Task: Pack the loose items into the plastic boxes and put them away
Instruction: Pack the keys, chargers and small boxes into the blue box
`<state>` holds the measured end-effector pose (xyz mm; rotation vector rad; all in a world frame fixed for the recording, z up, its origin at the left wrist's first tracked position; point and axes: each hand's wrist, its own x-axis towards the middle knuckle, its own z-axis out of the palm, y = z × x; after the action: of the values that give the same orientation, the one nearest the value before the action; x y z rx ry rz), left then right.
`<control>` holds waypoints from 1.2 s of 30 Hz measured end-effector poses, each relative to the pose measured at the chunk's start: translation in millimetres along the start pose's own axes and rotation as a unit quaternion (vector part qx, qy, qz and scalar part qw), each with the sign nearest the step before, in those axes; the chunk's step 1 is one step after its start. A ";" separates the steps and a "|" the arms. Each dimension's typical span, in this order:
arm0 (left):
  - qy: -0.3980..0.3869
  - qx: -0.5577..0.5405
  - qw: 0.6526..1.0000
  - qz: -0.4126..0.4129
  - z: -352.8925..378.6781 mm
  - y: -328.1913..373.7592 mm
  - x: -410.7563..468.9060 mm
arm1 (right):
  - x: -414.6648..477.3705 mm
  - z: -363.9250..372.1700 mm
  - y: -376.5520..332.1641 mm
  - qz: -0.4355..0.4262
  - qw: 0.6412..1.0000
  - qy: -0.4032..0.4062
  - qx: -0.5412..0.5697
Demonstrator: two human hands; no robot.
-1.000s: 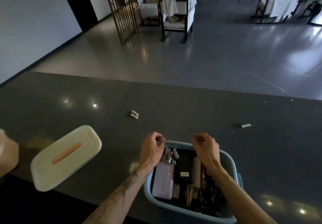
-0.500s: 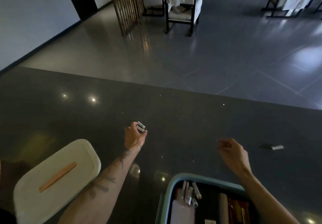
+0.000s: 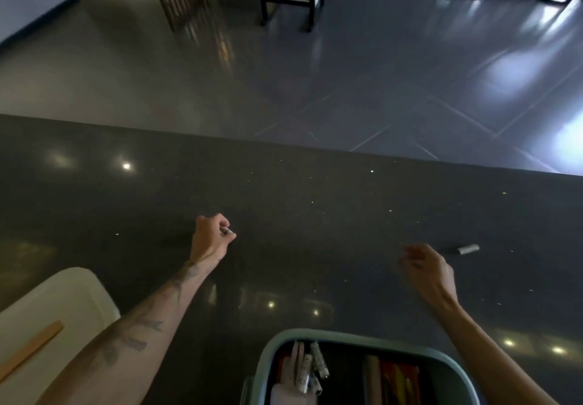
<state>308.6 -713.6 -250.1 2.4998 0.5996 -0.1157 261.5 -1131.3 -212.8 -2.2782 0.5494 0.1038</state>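
Note:
My left hand (image 3: pixel 210 239) is closed around small silver batteries (image 3: pixel 228 231) out on the dark countertop (image 3: pixel 315 215); only one end pokes out between the fingers. My right hand (image 3: pixel 427 270) hovers with fingers loosely apart and holds nothing. A single loose battery (image 3: pixel 468 249) lies on the counter just to the right of its fingertips, not touched. The blue plastic box (image 3: pixel 353 337) sits at the bottom edge between my forearms. It holds several batteries (image 3: pixel 310 370), a pale pink case and other dark and coloured items.
The box's white lid (image 3: pixel 50 316), with a tan strip handle, lies on the counter at the lower left beside my left forearm. Past the counter's far edge is a grey tiled floor with chairs and a wooden screen.
Both hands left the box and reached out over the counter. My left hand closed on the two batteries that lay there. My right hand moved towards the lone battery on the right.

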 end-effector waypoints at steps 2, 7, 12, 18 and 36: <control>-0.019 -0.006 0.999 0.033 9.4 15.5 -13.6 | 12.6 -10.5 10.0 0.005 1.000 0.026 -0.012; -0.062 -0.025 0.991 0.120 35.2 63.5 -56.4 | 50.9 -43.3 35.4 0.045 0.993 0.075 -0.076; -0.067 -0.042 0.987 0.141 50.4 94.0 -84.8 | 81.6 -55.5 59.7 0.066 0.989 0.038 -0.124; -0.061 -0.042 0.986 0.146 46.3 99.0 -107.5 | 64.9 -49.5 75.1 0.016 0.991 0.012 -0.132; -0.070 -0.049 0.984 0.155 21.8 88.8 -173.9 | -15.3 -49.4 88.7 -0.073 0.989 0.016 -0.125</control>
<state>192.9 -859.8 -187.9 2.4313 0.1519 -0.1398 206.0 -1214.8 -234.7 -2.5600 0.4036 0.0667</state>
